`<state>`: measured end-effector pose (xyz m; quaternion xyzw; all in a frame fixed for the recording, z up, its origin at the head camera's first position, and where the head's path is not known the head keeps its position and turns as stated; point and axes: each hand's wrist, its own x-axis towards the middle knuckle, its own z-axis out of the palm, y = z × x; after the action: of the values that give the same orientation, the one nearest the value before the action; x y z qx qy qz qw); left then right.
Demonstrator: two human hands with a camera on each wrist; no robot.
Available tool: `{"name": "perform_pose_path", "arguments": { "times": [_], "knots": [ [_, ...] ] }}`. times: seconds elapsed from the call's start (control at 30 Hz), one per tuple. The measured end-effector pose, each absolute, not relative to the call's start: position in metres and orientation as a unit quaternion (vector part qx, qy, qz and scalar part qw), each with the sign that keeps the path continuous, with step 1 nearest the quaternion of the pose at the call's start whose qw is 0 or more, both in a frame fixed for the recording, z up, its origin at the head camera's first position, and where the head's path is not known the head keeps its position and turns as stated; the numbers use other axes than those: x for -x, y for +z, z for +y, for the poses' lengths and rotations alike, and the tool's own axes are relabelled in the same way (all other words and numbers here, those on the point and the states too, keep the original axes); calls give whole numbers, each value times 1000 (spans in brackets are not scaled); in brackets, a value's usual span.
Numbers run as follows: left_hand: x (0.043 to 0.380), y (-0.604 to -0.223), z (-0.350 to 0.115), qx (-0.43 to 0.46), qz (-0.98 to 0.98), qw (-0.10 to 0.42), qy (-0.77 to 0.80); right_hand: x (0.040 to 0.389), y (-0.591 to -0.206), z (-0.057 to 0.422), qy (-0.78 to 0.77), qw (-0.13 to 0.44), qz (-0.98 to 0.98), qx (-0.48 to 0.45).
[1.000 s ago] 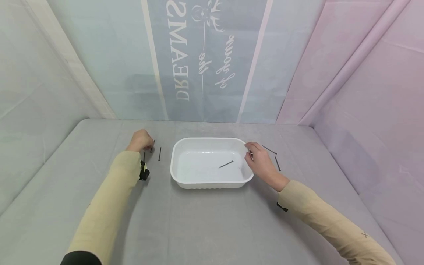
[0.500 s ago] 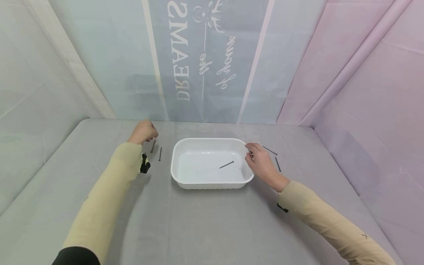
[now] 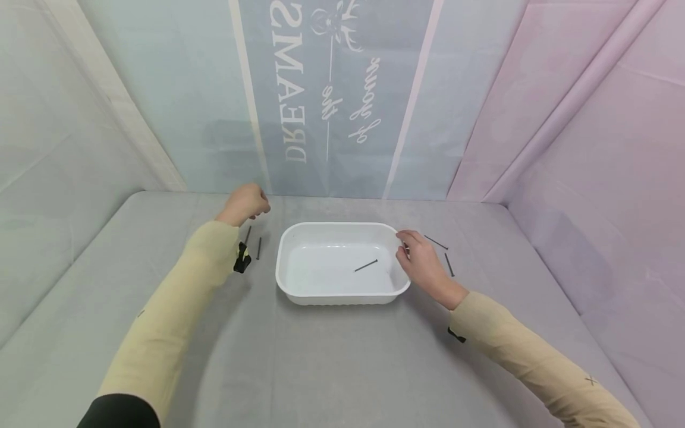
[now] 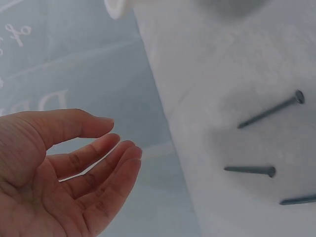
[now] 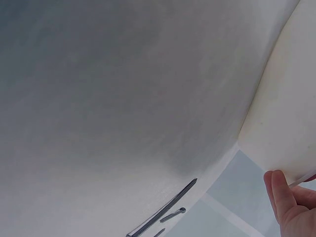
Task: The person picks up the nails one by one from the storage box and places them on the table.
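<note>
My left hand (image 3: 246, 203) hovers above the table's back left part. In the left wrist view its fingers are loosely bent, the thumb apart from them, and nothing lies between. Near it several dark nails rest on the cloth, among them one nail (image 4: 271, 109), another (image 4: 250, 170) and a third (image 4: 298, 200) cut off by the frame edge. With my right hand (image 3: 423, 261) I pinch the right rim of a white rectangular basin (image 3: 342, 295), thumb and fingers on either side of its edge. A single nail (image 3: 365, 266) lies inside on the basin's floor.
Right of the basin, one nail (image 3: 436, 242) and a second nail (image 3: 449, 264) lie on the grey tablecloth (image 3: 342, 362). A pale blue printed curtain (image 3: 203, 95) hangs along the table's back edge. Pink fabric (image 3: 605, 148) borders the right side.
My left hand has risen off the nails and shifted back and to the right, uncovering the nail it was over. The right hand stays at the basin's rim.
</note>
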<state>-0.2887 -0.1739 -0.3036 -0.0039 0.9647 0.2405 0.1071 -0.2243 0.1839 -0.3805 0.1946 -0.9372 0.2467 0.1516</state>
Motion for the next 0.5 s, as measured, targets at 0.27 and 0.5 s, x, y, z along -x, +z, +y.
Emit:
{"name": "perform_pose_path", "arguments": {
  "times": [0.27, 0.5],
  "knots": [
    [287, -293, -152, -13, 972, 97, 215, 226, -379, 190, 248, 145, -937, -201],
    [284, -285, -132, -27, 976, 93, 197, 228, -377, 194, 252, 146, -933, -213]
  ]
}}
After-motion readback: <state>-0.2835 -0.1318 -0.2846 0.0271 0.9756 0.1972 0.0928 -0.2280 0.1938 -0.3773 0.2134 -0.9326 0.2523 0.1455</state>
